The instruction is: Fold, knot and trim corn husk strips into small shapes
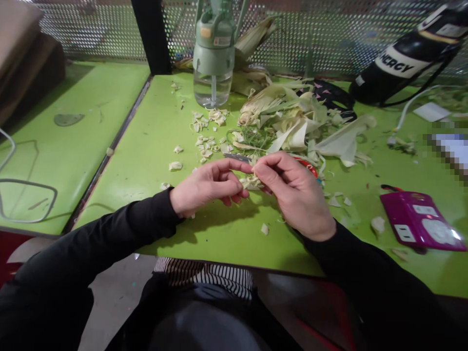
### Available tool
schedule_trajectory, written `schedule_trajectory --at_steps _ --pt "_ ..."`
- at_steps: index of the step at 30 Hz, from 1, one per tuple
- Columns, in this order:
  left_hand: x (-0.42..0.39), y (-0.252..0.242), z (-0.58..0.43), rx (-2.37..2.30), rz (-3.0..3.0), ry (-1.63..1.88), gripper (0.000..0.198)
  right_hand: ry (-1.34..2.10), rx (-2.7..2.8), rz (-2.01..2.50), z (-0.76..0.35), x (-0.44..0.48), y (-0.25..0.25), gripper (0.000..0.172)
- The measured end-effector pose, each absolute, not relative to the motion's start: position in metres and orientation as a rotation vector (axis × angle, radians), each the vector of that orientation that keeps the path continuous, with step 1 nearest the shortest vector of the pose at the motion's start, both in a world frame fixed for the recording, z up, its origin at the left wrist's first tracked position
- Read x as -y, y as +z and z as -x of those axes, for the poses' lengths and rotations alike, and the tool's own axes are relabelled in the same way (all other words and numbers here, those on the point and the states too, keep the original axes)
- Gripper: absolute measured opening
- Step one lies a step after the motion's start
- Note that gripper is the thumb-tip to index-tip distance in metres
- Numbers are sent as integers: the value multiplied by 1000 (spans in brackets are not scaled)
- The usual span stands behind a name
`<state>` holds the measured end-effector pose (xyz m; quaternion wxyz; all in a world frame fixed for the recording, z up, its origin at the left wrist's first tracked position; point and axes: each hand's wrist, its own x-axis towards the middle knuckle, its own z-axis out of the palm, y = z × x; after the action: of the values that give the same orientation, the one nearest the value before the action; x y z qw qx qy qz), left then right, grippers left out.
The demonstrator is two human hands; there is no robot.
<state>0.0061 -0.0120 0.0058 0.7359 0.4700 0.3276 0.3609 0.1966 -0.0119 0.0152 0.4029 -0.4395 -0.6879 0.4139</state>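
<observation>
My left hand (215, 183) is above the green table, its index finger stretched toward my right fingertips and its other fingers loosely bent. Thumb and index finger of my right hand (298, 195) are pinched together at the tip of that finger; anything between them is too small to make out. Pale husk scraps (250, 182) lie just below the fingertips. Behind them is a dark flat strip (237, 157), partly covered. A red item (307, 165) shows past my right knuckles. Farther back is a heap of corn husks (292, 122) with green strands.
A pale green water bottle (214, 63) stands behind the scraps. At the back right a black bottle (398, 63) leans against the mesh partition (310, 39). A purple power strip (420, 219) lies right, glasses (27, 200) left. Small cut husk pieces (206, 142) dot the table (226, 239).
</observation>
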Motion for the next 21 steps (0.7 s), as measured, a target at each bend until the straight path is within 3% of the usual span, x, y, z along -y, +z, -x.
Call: schedule_trajectory --at_steps 5,15,21 --pt "9 5 -2 -713 -1034 725 38 953 1793 1172 -198 11 18 21" --pt "12 7 -9 -723 -765 632 15 1017 1795 1160 -195 11 19 25" --pt "11 3 -12 -783 -747 865 13 992 1860 1287 -203 5 23 33"
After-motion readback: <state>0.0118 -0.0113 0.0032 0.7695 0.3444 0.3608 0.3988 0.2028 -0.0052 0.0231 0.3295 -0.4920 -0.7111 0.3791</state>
